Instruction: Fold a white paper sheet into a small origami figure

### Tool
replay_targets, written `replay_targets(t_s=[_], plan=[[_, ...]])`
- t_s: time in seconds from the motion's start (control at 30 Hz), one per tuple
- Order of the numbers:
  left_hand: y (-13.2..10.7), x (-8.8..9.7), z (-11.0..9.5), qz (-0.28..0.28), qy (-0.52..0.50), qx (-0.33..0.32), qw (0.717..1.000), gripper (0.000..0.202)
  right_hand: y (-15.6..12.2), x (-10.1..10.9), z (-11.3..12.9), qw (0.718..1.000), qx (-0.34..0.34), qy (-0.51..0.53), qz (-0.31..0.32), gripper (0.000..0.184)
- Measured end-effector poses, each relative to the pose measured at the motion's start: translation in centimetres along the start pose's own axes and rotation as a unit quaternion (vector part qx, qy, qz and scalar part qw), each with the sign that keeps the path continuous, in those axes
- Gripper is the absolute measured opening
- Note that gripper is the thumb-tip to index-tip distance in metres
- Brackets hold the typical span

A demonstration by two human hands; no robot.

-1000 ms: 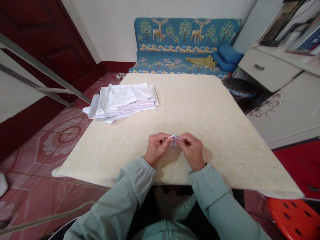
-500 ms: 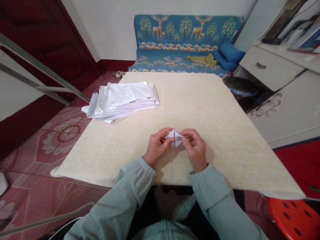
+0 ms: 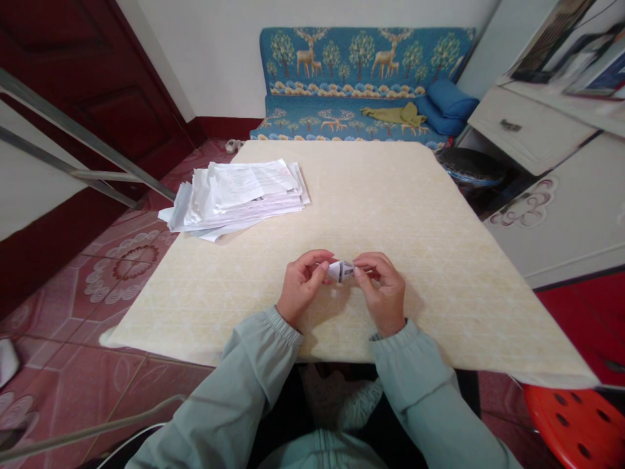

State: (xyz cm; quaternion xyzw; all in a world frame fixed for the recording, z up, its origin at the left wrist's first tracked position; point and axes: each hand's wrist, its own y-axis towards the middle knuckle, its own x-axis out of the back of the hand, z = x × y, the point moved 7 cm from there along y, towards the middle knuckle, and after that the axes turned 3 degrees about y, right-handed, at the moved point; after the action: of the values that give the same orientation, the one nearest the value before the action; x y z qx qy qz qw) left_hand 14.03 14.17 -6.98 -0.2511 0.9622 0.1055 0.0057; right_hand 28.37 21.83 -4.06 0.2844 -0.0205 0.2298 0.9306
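White folded paper (image 3: 340, 271) pinched between my left hand (image 3: 301, 288) and right hand (image 3: 381, 293)
Both press its ends inward, above the cream counter (image 3: 430, 306).

A blue deer-print sofa (image 3: 361, 65) sits against a white wall (image 3: 219, 58) — dark red door (image 3: 83, 85) left, white cabinet (image 3: 561, 208) right, pink tiles (image 3: 63, 410) below.

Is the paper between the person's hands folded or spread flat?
Folded: the white paper is a small creased packet, pinched between the left hand and the right hand, unlike the stacked sheets.
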Motion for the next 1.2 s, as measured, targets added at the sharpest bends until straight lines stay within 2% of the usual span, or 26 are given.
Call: replay_targets(t_s=[0.3,0.63,0.9,1.03,1.2], plan=[[-0.12,-0.44,-0.68,0.033,-0.023,-0.013,0.999,0.026,0.00,0.21,-0.04,1.000,-0.002,-0.021,-0.013,0.008],[0.07,-0.07,-0.45,0.000,-0.040,-0.006,0.999,0.021,-0.20,-0.17,0.16,0.999,0.013,-0.040,0.000,0.012],[0.09,-0.29,-0.55,0.020,-0.042,-0.021,0.999,0.020,-0.11,-0.15,0.03,0.999,0.012,-0.041,-0.006,0.012],[0.12,-0.53,-0.67,0.041,-0.022,-0.048,0.998,0.018,-0.08,-0.12,-0.06,0.999,0.012,-0.045,-0.005,0.011],[0.28,-0.18,-0.95,0.026,0.057,-0.075,0.995,0.009,-0.12,-0.26,-0.42,0.999,0.003,-0.045,0.003,0.009]])
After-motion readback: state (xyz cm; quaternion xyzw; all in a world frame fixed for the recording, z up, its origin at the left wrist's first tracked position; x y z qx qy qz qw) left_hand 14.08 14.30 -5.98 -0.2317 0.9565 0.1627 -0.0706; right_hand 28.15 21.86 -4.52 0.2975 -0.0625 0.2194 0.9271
